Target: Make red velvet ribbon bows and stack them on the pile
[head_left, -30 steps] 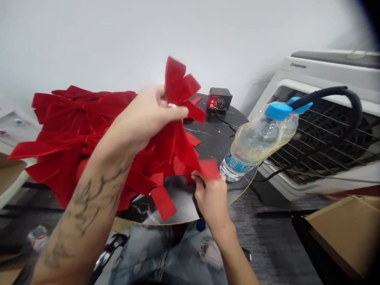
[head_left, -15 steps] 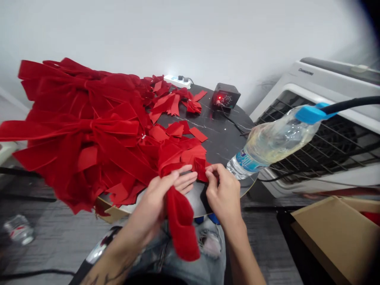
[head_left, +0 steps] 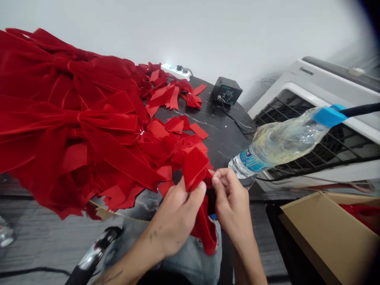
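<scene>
fingers of the left hand (head_left: 175,215) are closing narrowly on a folded red velvet ribbon (head_left: 194,168), while the thumb and fingertips of the right hand (head_left: 233,200) are pinching its edge just beside them. the ribbon is sitting above the person's lap, and its long tail is hanging down over blue denim jeans (head_left: 190,265). a heap of large red velvet bows (head_left: 68,118) is spreading over the left side of a round black marble-veined tabletop (head_left: 227,132) and spilling past its rim. scraps of cut red velvet (head_left: 175,124) are lying on the tabletop beside the heap, and a small red bow (head_left: 192,101) is lying among them. further back, a white power strip (head_left: 175,71) is glowing near a black control box with a round dial (head_left: 227,91), and a thin black cable (head_left: 236,120) is trailing from the box. a clear plastic bottle with a blue cap (head_left: 282,144) is leaning across the table edge, in front of a white appliance with a wire grille (head_left: 326,75). a brown cardboard box holding something red (head_left: 314,233) is standing on the dark grey floor (head_left: 38,237), and a plain white wall (head_left: 178,27) is rising behind everything.
</scene>
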`<action>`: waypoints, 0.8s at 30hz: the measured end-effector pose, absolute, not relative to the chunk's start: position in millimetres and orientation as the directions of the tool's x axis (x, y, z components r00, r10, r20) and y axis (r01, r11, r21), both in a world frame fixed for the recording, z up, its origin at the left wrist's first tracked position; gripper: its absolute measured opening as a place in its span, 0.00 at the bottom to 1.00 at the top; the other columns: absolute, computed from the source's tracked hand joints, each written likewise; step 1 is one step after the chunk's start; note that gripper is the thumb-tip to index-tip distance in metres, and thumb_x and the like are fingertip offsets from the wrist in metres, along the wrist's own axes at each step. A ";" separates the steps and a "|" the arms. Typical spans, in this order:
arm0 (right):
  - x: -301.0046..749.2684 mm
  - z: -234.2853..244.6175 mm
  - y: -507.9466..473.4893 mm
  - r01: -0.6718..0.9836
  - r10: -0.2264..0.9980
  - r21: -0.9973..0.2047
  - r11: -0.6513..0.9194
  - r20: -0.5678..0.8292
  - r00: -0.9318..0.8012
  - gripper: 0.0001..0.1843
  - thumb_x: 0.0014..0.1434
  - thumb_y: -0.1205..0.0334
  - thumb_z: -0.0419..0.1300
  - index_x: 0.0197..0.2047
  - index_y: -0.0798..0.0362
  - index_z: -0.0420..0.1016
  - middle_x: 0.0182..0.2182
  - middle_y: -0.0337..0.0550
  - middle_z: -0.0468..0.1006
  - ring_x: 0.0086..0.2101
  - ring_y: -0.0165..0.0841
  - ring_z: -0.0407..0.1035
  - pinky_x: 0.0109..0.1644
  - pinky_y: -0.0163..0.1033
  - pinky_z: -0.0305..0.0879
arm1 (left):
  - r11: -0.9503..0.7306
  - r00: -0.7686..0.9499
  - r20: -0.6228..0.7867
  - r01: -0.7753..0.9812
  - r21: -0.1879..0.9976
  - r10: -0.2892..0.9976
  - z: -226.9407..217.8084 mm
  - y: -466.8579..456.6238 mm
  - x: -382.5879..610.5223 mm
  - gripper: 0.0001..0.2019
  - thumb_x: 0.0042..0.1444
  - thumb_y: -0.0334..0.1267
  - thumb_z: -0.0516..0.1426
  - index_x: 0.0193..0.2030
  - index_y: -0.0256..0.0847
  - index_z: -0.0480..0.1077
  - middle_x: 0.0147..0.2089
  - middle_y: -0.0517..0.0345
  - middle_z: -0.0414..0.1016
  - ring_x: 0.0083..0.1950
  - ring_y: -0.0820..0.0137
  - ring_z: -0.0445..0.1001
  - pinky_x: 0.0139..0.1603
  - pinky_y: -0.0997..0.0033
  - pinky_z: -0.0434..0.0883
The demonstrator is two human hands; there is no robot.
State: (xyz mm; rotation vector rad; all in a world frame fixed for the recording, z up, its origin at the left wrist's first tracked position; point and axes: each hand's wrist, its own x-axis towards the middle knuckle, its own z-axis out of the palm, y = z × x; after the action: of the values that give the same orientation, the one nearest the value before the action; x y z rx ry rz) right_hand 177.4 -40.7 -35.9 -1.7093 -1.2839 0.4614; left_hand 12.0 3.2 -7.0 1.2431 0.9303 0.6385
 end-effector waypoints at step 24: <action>181.6 -57.2 -33.7 0.732 0.766 -0.680 0.036 0.489 0.417 0.11 0.62 0.63 0.73 0.49 0.45 0.89 0.43 0.44 0.91 0.45 0.45 0.84 0.57 0.54 0.72 | 0.432 0.498 -0.311 -0.146 0.890 0.809 -17.2 14.0 9.6 0.21 0.71 0.54 0.62 0.66 0.51 0.80 0.68 0.55 0.83 0.75 0.53 0.74 0.76 0.58 0.65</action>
State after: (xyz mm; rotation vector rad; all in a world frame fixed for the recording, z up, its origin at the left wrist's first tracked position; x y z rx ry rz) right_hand 181.6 -33.7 -57.2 -1.6958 -1.3189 0.0436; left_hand 9.6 14.0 -17.2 0.9349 0.8455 0.6935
